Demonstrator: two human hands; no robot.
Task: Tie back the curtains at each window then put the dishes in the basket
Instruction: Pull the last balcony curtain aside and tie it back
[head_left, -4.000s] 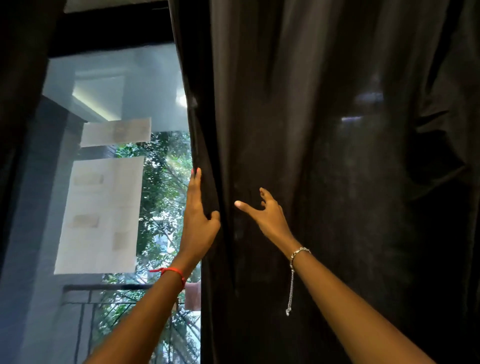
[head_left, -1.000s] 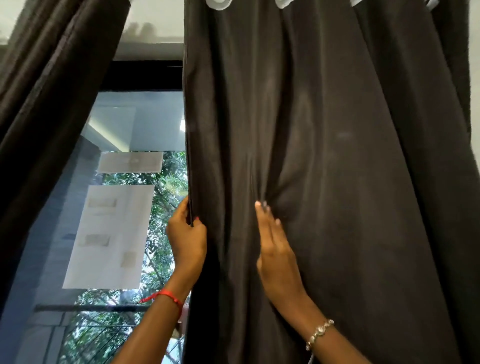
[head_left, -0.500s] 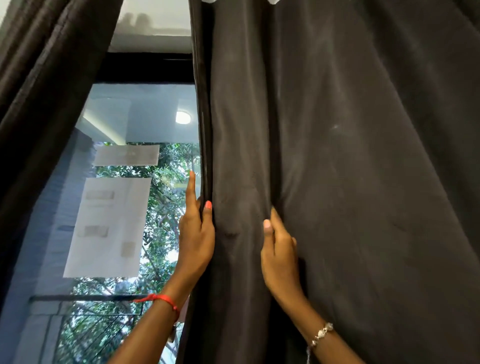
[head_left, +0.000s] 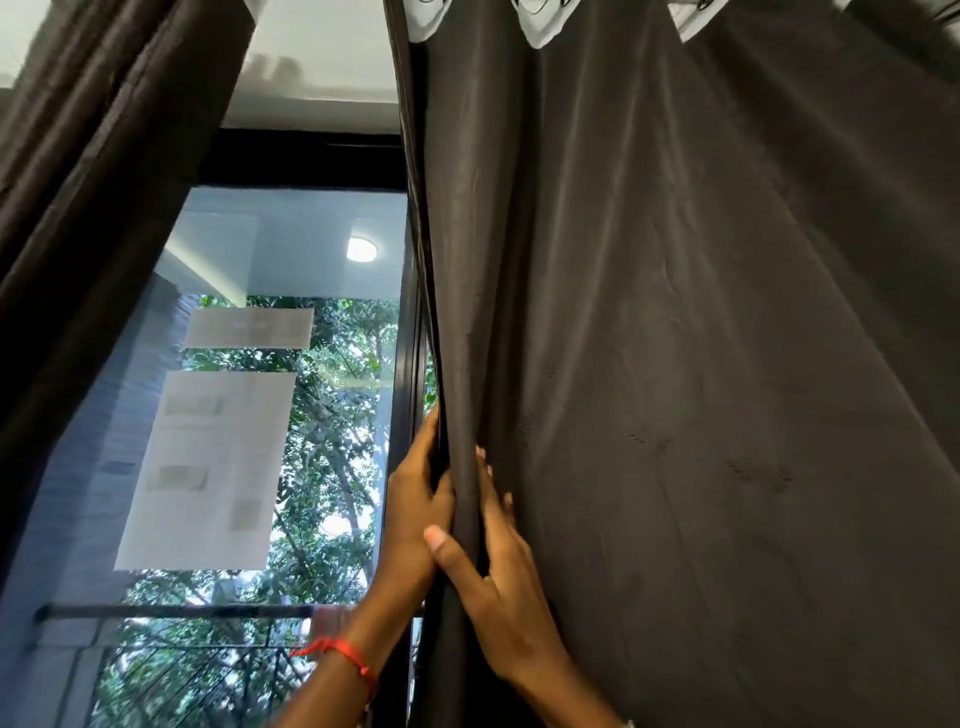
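Right curtain (head_left: 675, 364) hangs over the right of the scene, its left edge running down beside the dark window frame (head_left: 402, 415). My left hand (head_left: 415, 509) holds that edge, thumb on the near side, fingers tucked behind. My right hand (head_left: 498, 587) pinches the same fold just beside it, thumb crossing left, fingers laid flat up the cloth. Between this edge and the left curtain (head_left: 104, 208) the glass (head_left: 311, 270) stands uncovered.
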